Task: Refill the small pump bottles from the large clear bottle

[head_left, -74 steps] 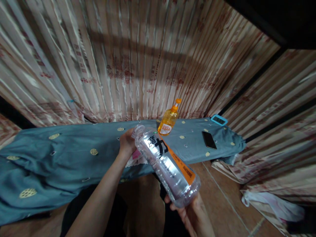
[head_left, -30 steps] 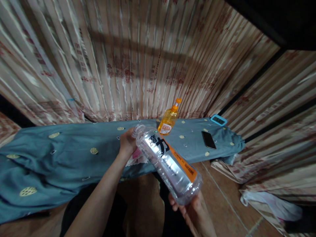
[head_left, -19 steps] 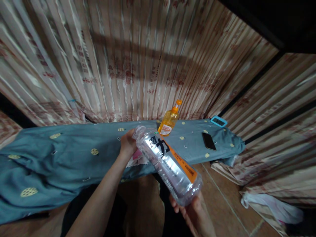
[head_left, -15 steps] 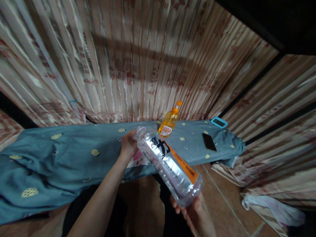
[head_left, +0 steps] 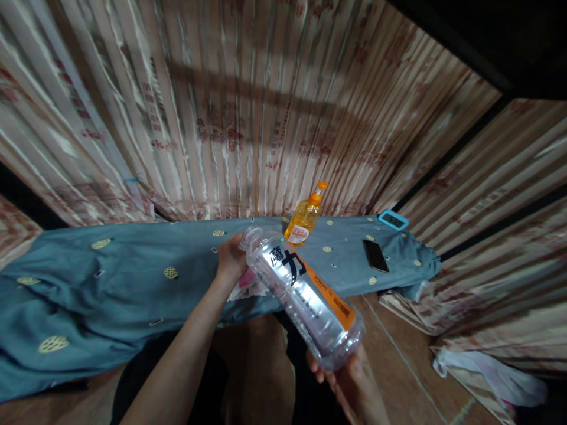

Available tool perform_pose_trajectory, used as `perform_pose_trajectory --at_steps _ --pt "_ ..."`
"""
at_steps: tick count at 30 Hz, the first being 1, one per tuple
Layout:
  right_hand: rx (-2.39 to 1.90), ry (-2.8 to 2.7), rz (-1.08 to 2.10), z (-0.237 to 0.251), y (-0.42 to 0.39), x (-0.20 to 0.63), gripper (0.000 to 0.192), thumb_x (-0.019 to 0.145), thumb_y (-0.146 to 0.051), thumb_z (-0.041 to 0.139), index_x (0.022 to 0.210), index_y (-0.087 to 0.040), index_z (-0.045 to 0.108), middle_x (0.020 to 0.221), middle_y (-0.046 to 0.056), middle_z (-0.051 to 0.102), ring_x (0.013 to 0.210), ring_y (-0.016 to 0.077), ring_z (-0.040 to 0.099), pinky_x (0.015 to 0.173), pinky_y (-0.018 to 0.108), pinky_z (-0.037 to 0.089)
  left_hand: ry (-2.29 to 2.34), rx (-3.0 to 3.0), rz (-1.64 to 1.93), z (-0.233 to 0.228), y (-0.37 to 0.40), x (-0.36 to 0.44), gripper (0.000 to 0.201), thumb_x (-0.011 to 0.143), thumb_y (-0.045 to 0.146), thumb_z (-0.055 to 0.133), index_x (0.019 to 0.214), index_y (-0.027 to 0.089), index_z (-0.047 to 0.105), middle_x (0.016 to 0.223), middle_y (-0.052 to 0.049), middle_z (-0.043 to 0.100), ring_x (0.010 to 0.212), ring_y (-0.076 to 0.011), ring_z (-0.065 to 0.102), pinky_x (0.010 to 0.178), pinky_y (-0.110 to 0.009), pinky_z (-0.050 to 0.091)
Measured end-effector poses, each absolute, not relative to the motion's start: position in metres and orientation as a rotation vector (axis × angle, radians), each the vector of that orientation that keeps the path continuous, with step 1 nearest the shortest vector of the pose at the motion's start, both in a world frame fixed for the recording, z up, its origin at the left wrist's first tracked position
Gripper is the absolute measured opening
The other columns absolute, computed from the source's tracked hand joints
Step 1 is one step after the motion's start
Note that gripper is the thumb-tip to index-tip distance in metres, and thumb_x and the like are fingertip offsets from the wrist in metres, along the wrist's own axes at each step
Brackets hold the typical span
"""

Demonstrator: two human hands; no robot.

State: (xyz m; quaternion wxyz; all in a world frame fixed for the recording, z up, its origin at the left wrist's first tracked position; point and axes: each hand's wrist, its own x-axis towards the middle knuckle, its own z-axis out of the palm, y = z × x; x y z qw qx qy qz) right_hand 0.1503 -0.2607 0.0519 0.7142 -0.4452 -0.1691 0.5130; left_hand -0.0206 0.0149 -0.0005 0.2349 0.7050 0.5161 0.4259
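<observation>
A clear plastic drink bottle (head_left: 305, 295) with a silver and orange label lies tilted across my two hands, its capless-looking neck up to the left. My left hand (head_left: 231, 260) grips it by the neck; most of those fingers are hidden behind the bottle. Around the base at the lower right, my right hand (head_left: 343, 378) holds it with fingers underneath and thumb against the side. Just behind my left hand, partly covered by the bottle, a pink and white cloth or packet (head_left: 248, 286) rests on the table edge.
Beyond the bottle, an orange pump bottle (head_left: 303, 221) stands on the blue-green patterned tablecloth (head_left: 146, 254). To the right lie a black phone (head_left: 375, 255) and a blue-framed digital clock (head_left: 393, 219). Pleated curtains (head_left: 266, 106) hang behind. A white plastic bag (head_left: 491, 375) is at the lower right.
</observation>
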Motion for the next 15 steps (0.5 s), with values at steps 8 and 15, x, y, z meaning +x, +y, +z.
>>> perform_pose_trajectory --at_steps 8,15 --pt "-0.989 -0.428 1.153 0.0502 -0.2591 0.1557 0.063 0.062 -0.068 0.119 0.097 -0.025 0.09 0.071 0.002 0.089 0.063 0.0165 0.083 0.058 0.021 0.063 1.423 1.947 1.151 -0.0004 0.0166 -0.0217 0.026 0.092 0.045 0.072 0.097 0.027 0.089 0.112 -0.008 0.096 0.111 -0.0346 0.089 0.093 -0.036 0.069" --pt "-0.979 -0.432 1.155 0.0468 -0.2602 0.1579 0.061 0.064 -0.067 0.119 0.1 -0.025 0.091 0.072 0.003 0.09 0.061 0.0157 0.082 0.059 0.02 0.063 1.447 1.915 1.184 0.0009 0.0133 -0.0208 0.023 0.094 0.042 0.073 0.099 0.026 0.089 0.108 -0.008 0.095 0.105 -0.0342 0.089 0.09 -0.037 0.068"
